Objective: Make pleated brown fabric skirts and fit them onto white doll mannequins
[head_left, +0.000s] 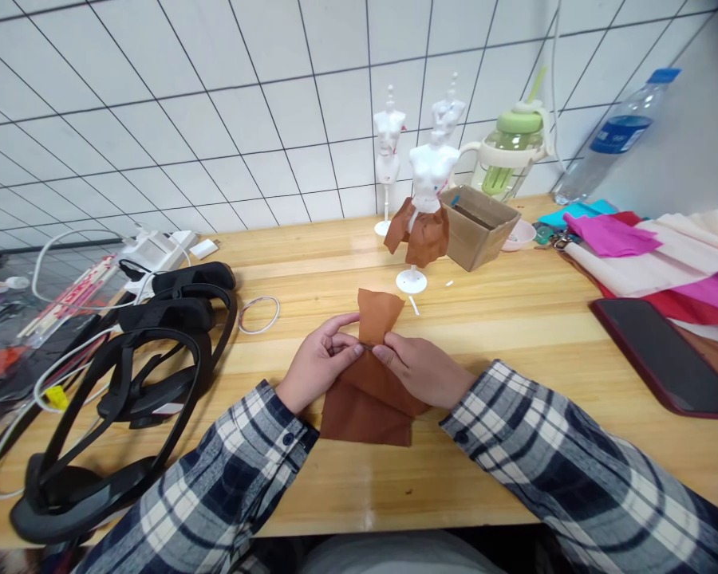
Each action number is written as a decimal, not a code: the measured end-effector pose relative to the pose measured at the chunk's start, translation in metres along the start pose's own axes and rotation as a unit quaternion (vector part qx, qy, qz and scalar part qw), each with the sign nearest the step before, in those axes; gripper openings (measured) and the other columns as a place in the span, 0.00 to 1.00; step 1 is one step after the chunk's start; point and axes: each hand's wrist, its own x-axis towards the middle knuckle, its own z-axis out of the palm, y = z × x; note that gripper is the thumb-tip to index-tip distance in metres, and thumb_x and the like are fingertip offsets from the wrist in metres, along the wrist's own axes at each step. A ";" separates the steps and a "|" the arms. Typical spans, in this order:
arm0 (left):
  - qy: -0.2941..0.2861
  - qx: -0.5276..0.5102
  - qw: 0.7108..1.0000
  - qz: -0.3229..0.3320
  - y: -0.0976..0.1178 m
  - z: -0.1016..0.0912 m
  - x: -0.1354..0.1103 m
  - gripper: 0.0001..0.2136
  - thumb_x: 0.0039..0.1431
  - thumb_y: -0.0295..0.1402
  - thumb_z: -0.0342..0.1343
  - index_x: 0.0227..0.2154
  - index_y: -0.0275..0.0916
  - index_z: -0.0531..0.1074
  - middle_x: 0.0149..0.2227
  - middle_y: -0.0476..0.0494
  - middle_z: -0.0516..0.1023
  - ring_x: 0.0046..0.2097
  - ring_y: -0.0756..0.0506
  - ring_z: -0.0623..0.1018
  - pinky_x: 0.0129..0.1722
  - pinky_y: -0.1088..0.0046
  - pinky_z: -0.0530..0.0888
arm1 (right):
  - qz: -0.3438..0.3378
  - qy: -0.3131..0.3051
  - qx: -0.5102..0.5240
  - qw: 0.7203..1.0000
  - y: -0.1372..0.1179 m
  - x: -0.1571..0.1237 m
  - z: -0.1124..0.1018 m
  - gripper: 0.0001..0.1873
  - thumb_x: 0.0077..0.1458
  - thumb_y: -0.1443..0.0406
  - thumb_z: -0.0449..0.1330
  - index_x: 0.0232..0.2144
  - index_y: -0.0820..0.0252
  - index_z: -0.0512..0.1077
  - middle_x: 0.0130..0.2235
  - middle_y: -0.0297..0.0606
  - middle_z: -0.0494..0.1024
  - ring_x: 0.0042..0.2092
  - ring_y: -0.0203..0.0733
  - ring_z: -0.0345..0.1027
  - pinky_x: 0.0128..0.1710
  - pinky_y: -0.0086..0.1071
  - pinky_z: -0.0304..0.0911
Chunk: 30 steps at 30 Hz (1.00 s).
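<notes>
A piece of brown fabric (pixel 368 410) lies near the front of the wooden table, with a lighter brown flap (pixel 379 312) standing up from it. My left hand (pixel 323 359) pinches the cloth between thumb and fingers at the fold. From the other side my right hand (pixel 422 368) grips the same fold, its thumb close to the left thumb. Just beyond stands a small white dress form (pixel 431 169) with brown fabric (pixel 428 237) draped at its hips. Behind it are more white miniature forms, one of them a slim dress form (pixel 388 143).
Black head straps (pixel 183 383) and cables crowd the left side. At the back right are a cardboard box (pixel 475 231), a green-lidded cup (pixel 510 147) and a water bottle (pixel 616 139). Coloured fabrics (pixel 670 255) and a phone (pixel 670 355) lie on the right.
</notes>
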 end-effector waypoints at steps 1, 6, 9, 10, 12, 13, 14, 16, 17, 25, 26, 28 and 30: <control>-0.002 -0.001 1.000 0.002 0.000 0.000 0.000 0.29 0.50 0.35 0.65 0.55 0.36 0.66 0.30 0.49 0.79 0.31 0.52 0.74 0.34 0.78 0.68 | 0.001 0.000 -0.003 1.000 0.000 0.000 0.000 0.19 0.67 0.52 0.40 0.31 0.57 0.60 0.29 0.36 0.73 0.33 0.39 0.67 0.30 0.30 0.48; -0.007 -0.004 1.000 -0.001 -0.001 0.000 0.001 0.28 0.52 0.34 0.65 0.56 0.36 0.65 0.31 0.48 0.79 0.32 0.52 0.74 0.34 0.78 0.68 | 0.009 -0.003 -0.025 1.000 -0.002 0.001 -0.002 0.19 0.67 0.53 0.40 0.31 0.57 0.61 0.30 0.37 0.74 0.33 0.40 0.68 0.30 0.31 0.49; -0.006 -0.009 1.000 -0.005 -0.001 0.000 0.001 0.29 0.51 0.35 0.65 0.56 0.36 0.65 0.31 0.48 0.80 0.32 0.52 0.75 0.34 0.78 0.68 | 0.010 -0.002 -0.033 0.999 -0.003 0.000 -0.003 0.19 0.68 0.54 0.41 0.32 0.57 0.62 0.30 0.38 0.75 0.33 0.40 0.69 0.29 0.31 0.49; -0.007 -0.010 1.000 -0.006 -0.001 0.001 0.001 0.29 0.51 0.35 0.65 0.56 0.36 0.65 0.31 0.48 0.80 0.32 0.51 0.75 0.34 0.78 0.68 | 0.010 0.000 -0.036 0.999 -0.003 0.000 -0.003 0.19 0.68 0.54 0.40 0.32 0.57 0.62 0.30 0.38 0.75 0.33 0.41 0.69 0.29 0.31 0.49; -0.005 -0.011 1.000 -0.007 -0.002 0.001 0.001 0.29 0.51 0.35 0.65 0.56 0.36 0.65 0.31 0.48 0.80 0.32 0.51 0.75 0.34 0.78 0.68 | 0.010 0.001 -0.043 0.999 -0.004 0.000 -0.003 0.19 0.68 0.54 0.40 0.32 0.57 0.62 0.31 0.38 0.75 0.33 0.41 0.69 0.29 0.31 0.49; -0.004 -0.012 1.000 -0.006 -0.002 0.001 0.001 0.29 0.51 0.35 0.65 0.55 0.36 0.65 0.31 0.48 0.80 0.32 0.51 0.75 0.34 0.78 0.68 | 0.010 0.001 -0.046 0.999 -0.004 0.000 -0.004 0.19 0.68 0.54 0.40 0.32 0.57 0.62 0.31 0.39 0.75 0.33 0.41 0.69 0.29 0.31 0.49; -0.003 -0.013 1.000 -0.006 -0.002 0.000 0.001 0.29 0.51 0.35 0.65 0.55 0.36 0.65 0.30 0.48 0.80 0.32 0.52 0.75 0.34 0.78 0.68 | 0.010 0.002 -0.049 0.999 -0.005 0.000 -0.004 0.19 0.68 0.54 0.41 0.32 0.57 0.62 0.31 0.39 0.76 0.33 0.41 0.69 0.30 0.31 0.49; -0.001 -0.015 1.000 -0.005 -0.003 0.000 0.001 0.29 0.51 0.35 0.66 0.55 0.36 0.65 0.30 0.49 0.79 0.32 0.52 0.75 0.35 0.78 0.68 | 0.010 0.004 -0.050 0.999 -0.005 0.000 -0.004 0.19 0.68 0.55 0.41 0.31 0.57 0.62 0.31 0.38 0.75 0.33 0.41 0.69 0.30 0.31 0.49; -0.002 -0.014 1.000 -0.005 -0.003 0.001 0.001 0.28 0.51 0.35 0.65 0.55 0.36 0.66 0.30 0.49 0.79 0.32 0.52 0.75 0.35 0.78 0.68 | 0.010 0.004 -0.048 0.999 -0.006 0.000 -0.003 0.18 0.68 0.55 0.41 0.31 0.57 0.62 0.30 0.38 0.75 0.33 0.40 0.69 0.29 0.31 0.49; -0.013 0.011 1.000 0.002 0.001 -0.002 -0.001 0.24 0.53 0.37 0.64 0.52 0.37 0.67 0.30 0.49 0.77 0.31 0.52 0.74 0.33 0.77 0.68 | 0.018 0.030 0.000 0.999 0.003 0.002 -0.009 0.18 0.67 0.55 0.41 0.30 0.56 0.61 0.28 0.34 0.72 0.31 0.38 0.67 0.30 0.30 0.50; -0.034 0.019 0.999 0.002 0.003 -0.003 -0.002 0.21 0.55 0.38 0.63 0.50 0.37 0.67 0.30 0.49 0.77 0.31 0.51 0.74 0.33 0.77 0.68 | 0.023 0.040 0.002 0.999 0.005 0.002 -0.013 0.18 0.67 0.55 0.41 0.30 0.56 0.61 0.28 0.34 0.72 0.32 0.38 0.66 0.30 0.30 0.50; -0.111 0.044 0.993 0.009 0.006 -0.006 -0.006 0.19 0.56 0.39 0.61 0.47 0.38 0.66 0.33 0.46 0.79 0.34 0.49 0.76 0.35 0.75 0.69 | 0.031 0.054 0.004 0.998 0.009 0.003 -0.021 0.19 0.66 0.54 0.42 0.29 0.56 0.62 0.28 0.33 0.72 0.32 0.39 0.66 0.30 0.29 0.50; -0.198 0.116 0.972 0.047 0.009 -0.006 -0.010 0.20 0.52 0.38 0.64 0.46 0.39 0.67 0.40 0.42 0.79 0.41 0.45 0.77 0.41 0.70 0.72 | 0.039 0.075 0.008 0.996 0.014 0.003 -0.029 0.20 0.65 0.50 0.44 0.30 0.56 0.64 0.28 0.33 0.73 0.31 0.39 0.66 0.30 0.30 0.51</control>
